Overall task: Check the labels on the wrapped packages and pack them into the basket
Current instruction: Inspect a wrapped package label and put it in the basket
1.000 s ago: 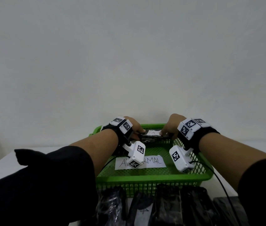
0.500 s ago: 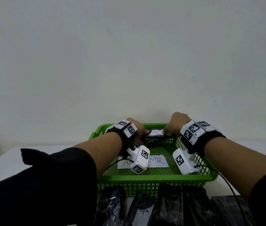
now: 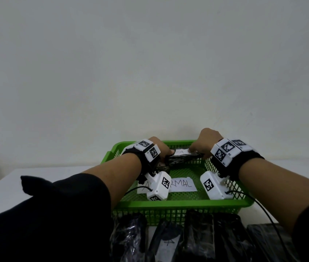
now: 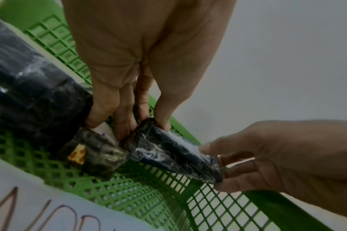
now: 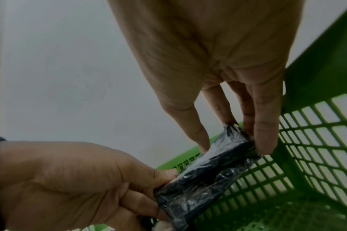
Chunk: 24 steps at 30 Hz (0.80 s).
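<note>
Package in hand: small black plastic-wrapped package (image 3: 184, 157), held over the far end of the green basket (image 3: 185, 205), just inside the far rim, not yet set down. A white label (image 3: 181, 152) with a handwritten "A" faces up on its top.

Left hand (image 3: 160, 147): fingers (image 4: 121, 125) curled down and pinching the left end of the package, thumb on the upper face. Right hand (image 3: 203, 141): fingers (image 5: 264, 140) and thumb pinching the right end. Both ends gripped; the middle hangs free between the hands.

Inside the basket, left wrist view: a second wrapped package (image 4: 95, 157) lies on the mesh floor at the far left, touching the left fingertips; a larger dark wrapped bundle (image 4: 28, 93) sits beside it. A paper sign (image 3: 183, 185) lies on the basket floor, lettering partly hidden by the wrist cameras.

Handling, judged: appears light, since a fingertip pinch at each end carries it. The wrap is glossy, crinkled film, so probably slick; loose film at the corners could slide or tear if pulled. The body keeps a flat rectangular shape and does not sag, so the contents seem fairly stiff. Best hold looks to be on the short ends, over the firm body rather than the film tails, keeping the label side up.

Near edge of the surface (image 3: 2, 186): several more black wrapped packages (image 3: 202, 237) wait in a row in front of the basket.
</note>
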Tool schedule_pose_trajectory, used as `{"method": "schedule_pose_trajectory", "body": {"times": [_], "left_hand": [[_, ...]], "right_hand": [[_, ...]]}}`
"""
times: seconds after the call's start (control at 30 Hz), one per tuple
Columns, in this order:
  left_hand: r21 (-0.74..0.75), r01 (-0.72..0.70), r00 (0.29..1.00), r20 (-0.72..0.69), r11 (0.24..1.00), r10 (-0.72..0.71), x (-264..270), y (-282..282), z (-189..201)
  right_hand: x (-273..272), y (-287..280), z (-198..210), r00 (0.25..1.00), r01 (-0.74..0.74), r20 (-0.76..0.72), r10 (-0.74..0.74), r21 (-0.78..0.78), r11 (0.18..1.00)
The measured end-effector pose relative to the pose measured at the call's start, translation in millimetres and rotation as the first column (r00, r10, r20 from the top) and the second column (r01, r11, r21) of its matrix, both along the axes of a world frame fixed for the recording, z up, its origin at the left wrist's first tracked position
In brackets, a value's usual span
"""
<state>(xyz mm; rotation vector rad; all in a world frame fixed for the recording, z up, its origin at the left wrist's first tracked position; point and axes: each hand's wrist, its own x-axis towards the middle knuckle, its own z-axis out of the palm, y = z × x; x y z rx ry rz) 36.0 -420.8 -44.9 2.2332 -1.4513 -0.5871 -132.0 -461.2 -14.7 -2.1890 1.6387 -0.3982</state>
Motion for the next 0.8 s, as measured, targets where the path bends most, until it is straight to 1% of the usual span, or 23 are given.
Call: {"method": "schedule_pose_trajectory", "body": {"times": [0.07,0.17,0.27,0.33,0.43,0.5,0.57,0.7,0.8], "left_hand": [[0.049,0.019,0.991,0.133,0.999,-0.025,-1.1,-1.5,0.8],[0.122,0.074,0.969,0.228,0.99,-0.1,-3.4,-4.0,2.9],[0.129,0.087,0.948,0.294,0.988,-0.122,-4.9,-5.4,2.5],[0.119,0.076,0.951,0.291,0.99,-0.108,-3.3,-7.6,0.7],[0.13,0.077,0.964,0.244,0.988,-0.107,-2.5,-10.1,-3.3],[0.126,0.089,0.952,0.28,0.988,-0.122,-3.9,-10.8,-7.3],[0.088,0.071,0.945,0.312,0.994,-0.095,-3.5,-10.8,-11.5],[-0.048,0.0,0.969,0.248,0.999,0.012,-5.1,-8.4,-16.6],[-0.087,-0.009,0.98,0.198,0.996,0.026,-11.4,-4.8,-14.7]], "right_hand": [[0.6,-0.7,-0.3,1.0,0.008,0.018,-0.008,0.001,1.0],[0.7,-1.5,-2.4,0.999,0.04,0.001,-0.04,-0.027,0.999],[-1.2,-3.9,-3.2,0.999,0.026,-0.044,-0.027,-0.028,0.999],[-3.0,-3.3,-1.5,0.998,0.015,-0.065,-0.017,-0.022,1.0],[-5.1,-4.0,0.8,0.997,0.015,-0.081,-0.017,-0.029,0.999],[-6.2,-6.2,1.1,0.995,0.005,-0.095,-0.008,-0.038,0.999],[-4.8,-8.1,-2.8,0.993,0.01,-0.121,-0.014,-0.035,0.999],[1.1,-14.8,-22.0,0.983,0.042,-0.175,-0.058,-0.092,0.995],[1.4,-18.5,-30.5,0.975,0.011,-0.219,-0.041,-0.138,0.99]]}}
